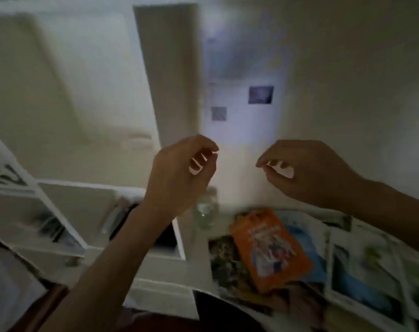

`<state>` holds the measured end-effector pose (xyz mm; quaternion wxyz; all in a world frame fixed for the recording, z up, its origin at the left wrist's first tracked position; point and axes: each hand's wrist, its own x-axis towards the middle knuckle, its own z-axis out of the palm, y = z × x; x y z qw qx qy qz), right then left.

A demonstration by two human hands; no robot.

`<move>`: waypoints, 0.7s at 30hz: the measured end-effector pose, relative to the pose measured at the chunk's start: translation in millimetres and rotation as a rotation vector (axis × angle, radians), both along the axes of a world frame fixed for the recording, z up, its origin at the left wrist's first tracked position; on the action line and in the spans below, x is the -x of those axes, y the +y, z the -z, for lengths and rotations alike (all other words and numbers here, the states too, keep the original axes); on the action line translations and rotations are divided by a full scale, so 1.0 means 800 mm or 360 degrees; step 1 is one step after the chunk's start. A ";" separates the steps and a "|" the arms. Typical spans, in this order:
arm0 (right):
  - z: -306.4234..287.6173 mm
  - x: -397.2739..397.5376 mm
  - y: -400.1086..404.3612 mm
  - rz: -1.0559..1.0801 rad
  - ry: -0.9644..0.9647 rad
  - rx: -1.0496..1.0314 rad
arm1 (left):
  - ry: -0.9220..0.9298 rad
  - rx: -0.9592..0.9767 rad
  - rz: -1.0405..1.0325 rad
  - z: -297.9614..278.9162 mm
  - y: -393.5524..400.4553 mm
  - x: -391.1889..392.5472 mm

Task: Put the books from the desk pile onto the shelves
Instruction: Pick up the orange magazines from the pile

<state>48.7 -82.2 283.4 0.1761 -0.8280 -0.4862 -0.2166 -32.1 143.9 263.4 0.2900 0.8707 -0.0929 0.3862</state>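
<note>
**Both hands raised and holding nothing above the desk pile**

The picture is blurring heavily, so fine detail is lost. The left hand [179, 173] is hanging in the air in the middle of the view, its fingers loosely curled with the thumb and forefinger tips nearly meeting, and nothing is lying between them. The right hand [306, 171] is floating just to its right at the same height, fingers likewise curling loosely inward and gripping nothing. The two hands are staying apart from each other, with a pale wall behind them.

Below the right hand, the orange book [270, 250] is lying flat and slightly turned on top of the pile of picture books [361, 267], which is spreading across the desk at the near right. Neither hand is touching it.

A clear glass jar [204, 212] is standing just left of the pile, under the left wrist. The white shelves [67, 233] are sitting at the left, with a few leaning books [115, 216] showing in one compartment. A poster [242, 104] is hanging on the far wall.
</note>
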 end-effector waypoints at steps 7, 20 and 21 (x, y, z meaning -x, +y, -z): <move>0.247 -0.045 -0.263 0.1109 0.1119 0.0381 | 0.1382 0.0073 0.0104 0.264 -0.176 -0.108; 0.429 -0.034 -0.257 0.1461 0.1617 0.0676 | 0.2069 0.1307 -0.0488 0.402 -0.179 -0.116; 0.429 -0.034 -0.254 0.1472 0.1654 0.0694 | 0.2090 0.1179 -0.0566 0.402 -0.180 -0.116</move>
